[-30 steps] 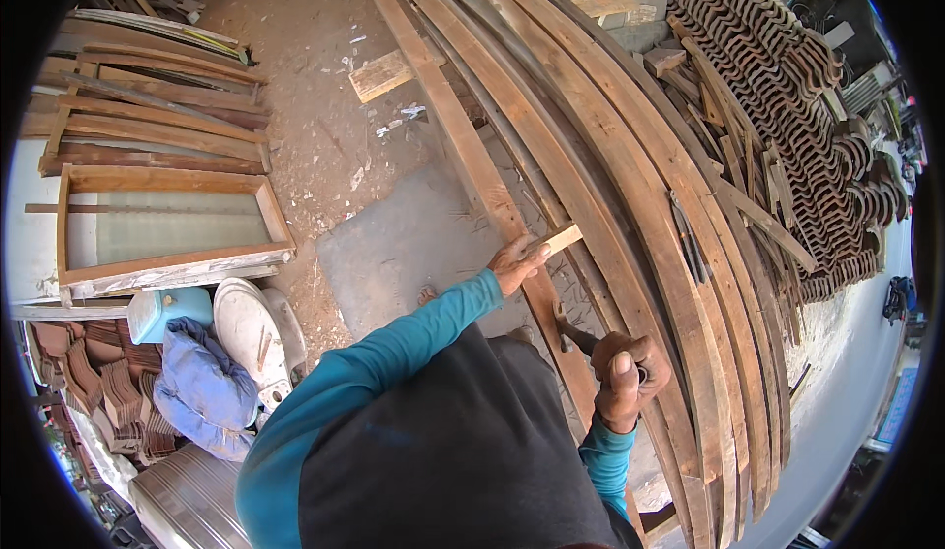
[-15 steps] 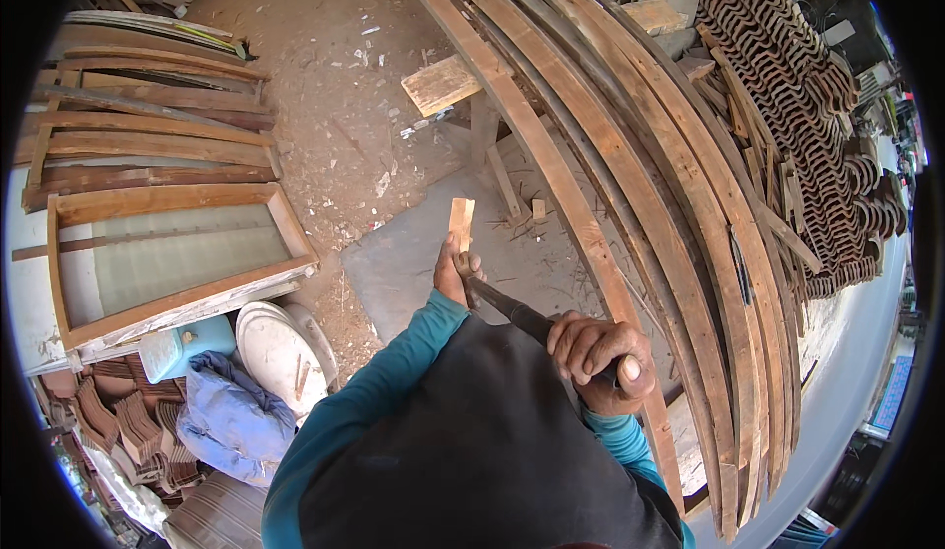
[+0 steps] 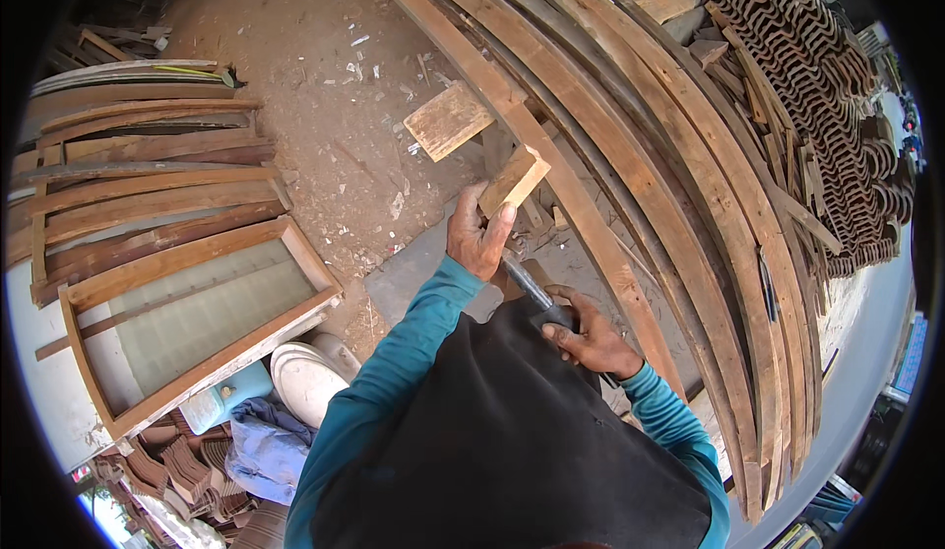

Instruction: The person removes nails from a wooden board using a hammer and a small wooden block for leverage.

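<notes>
My left hand [image 3: 477, 234] is closed around a short wooden block [image 3: 516, 181], thumb on one side and fingers on the other; its pale cut end tilts up and away to the right. Lower right, my right hand [image 3: 589, 337] grips what looks like a hammer [image 3: 528, 281], with a grey metal shaft and a black handle. The shaft slants up toward my left wrist, and its head is hard to make out. Just beyond the held block, a wider piece of wood [image 3: 448, 122] lies beside a long beam [image 3: 581, 209].
Long wooden beams [image 3: 630, 165] fill the right side, with dark pincers [image 3: 767, 283] lying on them. Stacked roof tiles [image 3: 802, 66] stand behind. At left are wooden frames [image 3: 157, 194], a glazed frame [image 3: 197, 313], a white oval lid [image 3: 307, 384] and blue cloth [image 3: 266, 449].
My left hand has raised the block up and to the right, turning it. My right hand has lowered, its grip turned over, and the tool has come away from the block.
</notes>
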Motion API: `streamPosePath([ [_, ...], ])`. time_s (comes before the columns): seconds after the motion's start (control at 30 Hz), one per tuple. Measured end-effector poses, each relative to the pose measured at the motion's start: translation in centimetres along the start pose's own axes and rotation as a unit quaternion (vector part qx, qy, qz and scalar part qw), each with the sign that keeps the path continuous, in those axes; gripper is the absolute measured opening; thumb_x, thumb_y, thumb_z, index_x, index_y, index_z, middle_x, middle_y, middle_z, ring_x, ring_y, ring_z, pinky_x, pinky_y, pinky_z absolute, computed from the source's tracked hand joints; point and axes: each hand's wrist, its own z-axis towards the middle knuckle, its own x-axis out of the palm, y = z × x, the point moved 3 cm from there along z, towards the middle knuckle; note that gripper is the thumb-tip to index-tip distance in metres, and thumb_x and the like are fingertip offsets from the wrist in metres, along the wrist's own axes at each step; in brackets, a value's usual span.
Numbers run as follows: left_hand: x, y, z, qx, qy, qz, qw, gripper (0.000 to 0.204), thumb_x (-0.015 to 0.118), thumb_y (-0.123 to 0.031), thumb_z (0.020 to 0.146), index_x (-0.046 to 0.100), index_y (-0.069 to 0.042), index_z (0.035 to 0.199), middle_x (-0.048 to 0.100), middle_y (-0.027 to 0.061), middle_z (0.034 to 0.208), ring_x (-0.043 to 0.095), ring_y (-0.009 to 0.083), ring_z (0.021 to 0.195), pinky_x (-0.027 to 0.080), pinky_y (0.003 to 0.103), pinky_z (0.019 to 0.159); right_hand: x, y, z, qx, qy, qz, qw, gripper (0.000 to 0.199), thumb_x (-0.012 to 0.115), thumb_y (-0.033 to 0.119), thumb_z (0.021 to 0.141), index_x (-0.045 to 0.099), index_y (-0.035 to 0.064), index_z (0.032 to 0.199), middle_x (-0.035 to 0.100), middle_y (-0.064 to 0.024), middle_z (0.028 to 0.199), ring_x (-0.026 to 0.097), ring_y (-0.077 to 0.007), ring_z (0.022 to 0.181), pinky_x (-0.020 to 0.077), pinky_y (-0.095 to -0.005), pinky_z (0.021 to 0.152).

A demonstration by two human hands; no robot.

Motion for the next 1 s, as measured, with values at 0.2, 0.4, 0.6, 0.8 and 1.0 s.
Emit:
streamPosePath([
  [0.2,1.0,-2.0,12.8,-0.039,0.058,-0.043,0.997,0.053,0.066,-0.038,0.098,0.048,0.001,0.130,0.063,0.0074,0.100,0.059,0.0102,0.087,0.050,0.027,0.074,-5.1,6.6,10.7,-0.087,-0.045,-0.155,0.983,0.038,0.064,0.034,0.099,0.062,-0.0020,0.111,0.063,-0.0186,0.084,0.062,-0.0266,0.081,0.0487,-0.0411,0.076],
  [0.4,-4.8,5.8,22.9,-0.128,-0.099,-0.044,0.986,0.066,0.062,-0.055,0.096,0.048,-0.002,0.131,0.067,0.0126,0.103,0.066,0.0179,0.093,0.054,0.032,0.079,-8.3,11.0,17.2,0.000,-0.162,-0.175,0.971,0.043,0.062,0.038,0.100,0.062,-0.0032,0.113,0.063,-0.0191,0.083,0.062,-0.0261,0.077,0.0493,-0.0420,0.073],
  [0.6,-16.1,23.3,38.4,-0.186,-0.205,0.005,0.961,0.082,0.066,-0.060,0.091,0.047,0.004,0.139,0.066,0.0217,0.119,0.062,0.0293,0.114,0.050,0.038,0.097,-8.1,21.1,27.3,-0.197,-0.360,-0.056,0.910,0.038,0.058,0.038,0.103,0.054,0.0005,0.101,0.050,-0.0008,0.068,0.044,-0.0073,0.053,0.0357,-0.0246,0.047],
  [0.8,-15.7,22.6,50.2,-0.181,-0.133,-0.018,0.974,0.078,0.070,-0.058,0.088,0.058,0.006,0.132,0.064,0.0208,0.127,0.059,0.0304,0.120,0.044,0.040,0.105,-7.2,23.9,31.9,-0.267,-0.473,-0.102,0.834,0.024,0.056,0.020,0.104,0.052,-0.0017,0.113,0.056,-0.0106,0.074,0.059,-0.0209,0.067,0.0466,-0.0365,0.061],
  [1.0,-16.7,24.4,56.6,-0.168,-0.057,0.106,0.978,0.077,0.072,-0.059,0.085,0.061,0.001,0.131,0.065,0.0219,0.125,0.060,0.0324,0.119,0.045,0.041,0.103,-3.7,19.8,38.2,0.100,-0.428,-0.209,0.874,0.041,0.058,0.036,0.101,0.053,-0.0039,0.096,0.058,-0.0319,0.074,0.061,-0.0502,0.070,0.0452,-0.0539,0.065],
])
